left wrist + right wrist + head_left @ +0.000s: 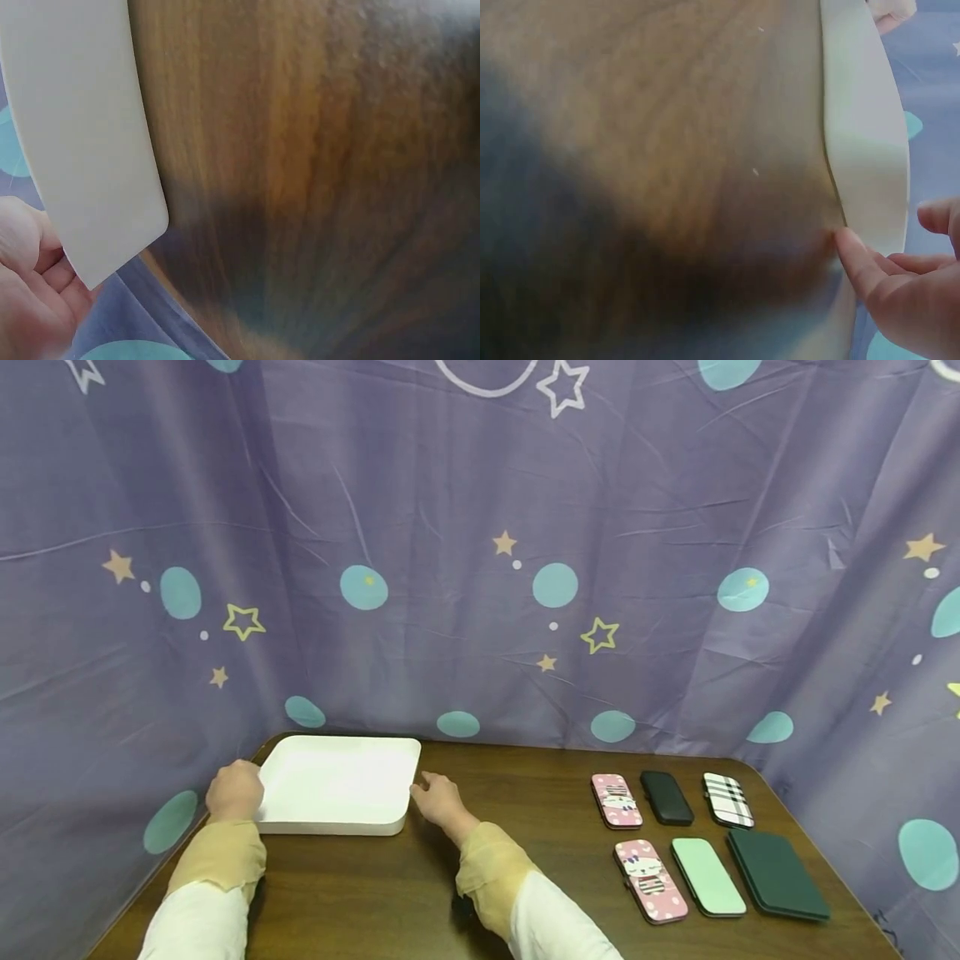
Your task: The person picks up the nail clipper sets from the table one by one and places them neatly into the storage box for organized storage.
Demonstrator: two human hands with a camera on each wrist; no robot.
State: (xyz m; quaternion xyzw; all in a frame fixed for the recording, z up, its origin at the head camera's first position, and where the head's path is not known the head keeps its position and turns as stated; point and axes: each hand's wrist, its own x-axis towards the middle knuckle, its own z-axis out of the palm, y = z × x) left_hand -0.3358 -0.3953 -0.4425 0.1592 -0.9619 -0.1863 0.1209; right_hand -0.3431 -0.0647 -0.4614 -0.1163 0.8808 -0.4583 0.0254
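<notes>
The white tray (337,781) lay flat on the far left part of the desk (525,810), near the curtain (450,485). It looked stiff and light, probably plastic, so I judged that it would carry without bending and survive a small knock. Its smooth walls might have slid under dry fingertips; the safest hold seemed to be the middles of its 2 short sides, fingers beneath and thumbs over the rim.

The left hand (235,790) was at the left wall with its fingers bent; whether they gripped it, I could not tell. The right hand (441,802) was loosely spread at the right wall, its index finger reaching the lower edge, the thumb held apart, nothing clasped.

The brown, wood-grained desk had a slight sheen. On its right side lay 6 flat cases: 2 pink, a black case (667,797), a plaid case (728,800), a light green case (708,877) and a dark green case (777,872), all well apart from the tray. Behind hung the creased purple curtain, printed with stars and teal spots.
</notes>
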